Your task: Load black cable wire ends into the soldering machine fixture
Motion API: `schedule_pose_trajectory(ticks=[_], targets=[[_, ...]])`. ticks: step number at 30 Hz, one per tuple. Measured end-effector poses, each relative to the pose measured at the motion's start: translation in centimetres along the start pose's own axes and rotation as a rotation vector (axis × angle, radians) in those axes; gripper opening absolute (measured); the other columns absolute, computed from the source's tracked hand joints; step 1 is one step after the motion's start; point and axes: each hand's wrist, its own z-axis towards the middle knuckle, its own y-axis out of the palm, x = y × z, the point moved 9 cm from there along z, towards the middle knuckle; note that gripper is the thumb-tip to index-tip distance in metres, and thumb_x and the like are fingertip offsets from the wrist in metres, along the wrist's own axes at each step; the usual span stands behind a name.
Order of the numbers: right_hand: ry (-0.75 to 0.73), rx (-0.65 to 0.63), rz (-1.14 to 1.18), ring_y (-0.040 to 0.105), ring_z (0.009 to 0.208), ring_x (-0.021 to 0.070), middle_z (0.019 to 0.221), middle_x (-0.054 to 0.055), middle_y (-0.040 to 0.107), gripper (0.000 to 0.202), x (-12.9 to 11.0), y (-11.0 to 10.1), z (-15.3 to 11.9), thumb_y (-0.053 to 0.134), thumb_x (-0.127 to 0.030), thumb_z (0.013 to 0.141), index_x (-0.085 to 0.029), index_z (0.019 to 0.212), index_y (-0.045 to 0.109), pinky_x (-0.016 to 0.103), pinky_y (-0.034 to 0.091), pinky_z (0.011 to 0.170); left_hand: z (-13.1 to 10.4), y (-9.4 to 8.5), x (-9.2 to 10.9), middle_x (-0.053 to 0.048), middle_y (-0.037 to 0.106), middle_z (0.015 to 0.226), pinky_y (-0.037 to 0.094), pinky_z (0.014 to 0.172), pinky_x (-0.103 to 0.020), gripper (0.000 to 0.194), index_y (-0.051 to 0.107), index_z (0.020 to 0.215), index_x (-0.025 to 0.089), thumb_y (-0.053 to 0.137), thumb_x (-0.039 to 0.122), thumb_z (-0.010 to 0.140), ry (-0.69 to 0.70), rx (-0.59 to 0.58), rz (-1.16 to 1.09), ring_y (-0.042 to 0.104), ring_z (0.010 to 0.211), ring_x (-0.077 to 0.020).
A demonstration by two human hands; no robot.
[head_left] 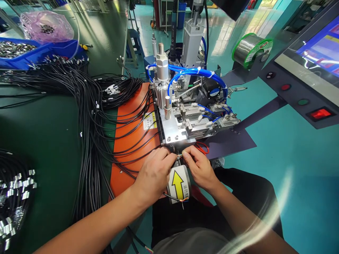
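Observation:
At the front of a metal soldering machine [172,130], my left hand [155,173] and my right hand [200,167] meet with their fingertips pinched. Between them are thin coloured wire ends [179,155], too small to see clearly. My left hand's fingers are curled, and its palm side is hidden. From beneath it a black cable [169,196] sticks out, its stripped coloured wires fanned over a white label with a yellow arrow [178,185]. My right thumb and forefinger close on the wire ends from the other side.
Black cables [90,141] hang in a thick bundle on the left, several running across the orange plate [132,137] into the machine. A blue bin [50,53] of metal parts stands behind. A solder spool [251,51] and a control panel [304,84] are at right.

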Motion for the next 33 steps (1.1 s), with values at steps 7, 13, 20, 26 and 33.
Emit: schedule_pose_trajectory(ticks=[7, 13, 20, 26, 33], targets=[[-0.014, -0.002, 0.019, 0.048, 0.068, 0.0137, 0.072, -0.003, 0.049, 0.022, -0.1, 0.1, 0.0, 0.043, -0.034, 0.099, -0.022, 0.082, 0.050, 0.025, 0.039, 0.064, -0.1, 0.1, 0.0, -0.005, 0.056, 0.083, 0.044, 0.069, -0.029, 0.019, 0.066, 0.089, 0.016, 0.052, 0.004, 0.085, 0.001, -0.004, 0.010, 0.051, 0.077, -0.0182], [-0.031, 0.008, -0.001, 0.050, 0.069, 0.0141, 0.075, -0.002, 0.051, 0.020, -0.3, 0.1, -0.1, 0.042, -0.032, 0.099, -0.022, 0.084, 0.052, 0.025, 0.039, 0.066, -0.1, 0.2, -0.1, -0.005, 0.055, 0.085, 0.044, 0.069, -0.029, 0.019, 0.066, 0.091, 0.017, 0.052, 0.005, 0.086, 0.002, -0.008, 0.043, 0.050, 0.077, -0.0184], [-0.046, 0.035, -0.025, 0.051, 0.070, 0.0134, 0.076, -0.002, 0.053, 0.019, -0.3, 0.1, 0.0, 0.043, -0.030, 0.098, -0.021, 0.085, 0.053, 0.025, 0.040, 0.067, -0.2, 0.3, 0.2, -0.005, 0.054, 0.085, 0.043, 0.070, -0.031, 0.018, 0.065, 0.093, 0.016, 0.048, 0.011, 0.092, 0.057, -0.044, 0.122, 0.047, 0.076, -0.0194], [0.104, 0.056, 0.020, 0.055, 0.068, 0.0135, 0.074, -0.002, 0.058, 0.025, 0.9, -0.2, -0.5, 0.047, -0.038, 0.097, -0.020, 0.084, 0.058, 0.024, 0.042, 0.064, -0.2, 0.3, 0.4, -0.004, 0.055, 0.082, 0.042, 0.069, -0.031, 0.018, 0.065, 0.089, 0.016, 0.048, 0.011, 0.093, 0.067, -0.045, 0.148, 0.047, 0.075, -0.0195], [0.244, 0.036, 0.232, 0.062, 0.072, 0.0171, 0.082, 0.005, 0.070, 0.024, 2.3, 0.2, -1.8, 0.063, -0.040, 0.087, -0.017, 0.089, 0.071, 0.027, 0.048, 0.065, -0.1, 0.7, 0.3, -0.005, 0.055, 0.082, 0.043, 0.069, -0.032, 0.016, 0.065, 0.087, 0.015, 0.050, 0.012, 0.092, 0.069, -0.060, 0.184, 0.048, 0.075, -0.0196]])
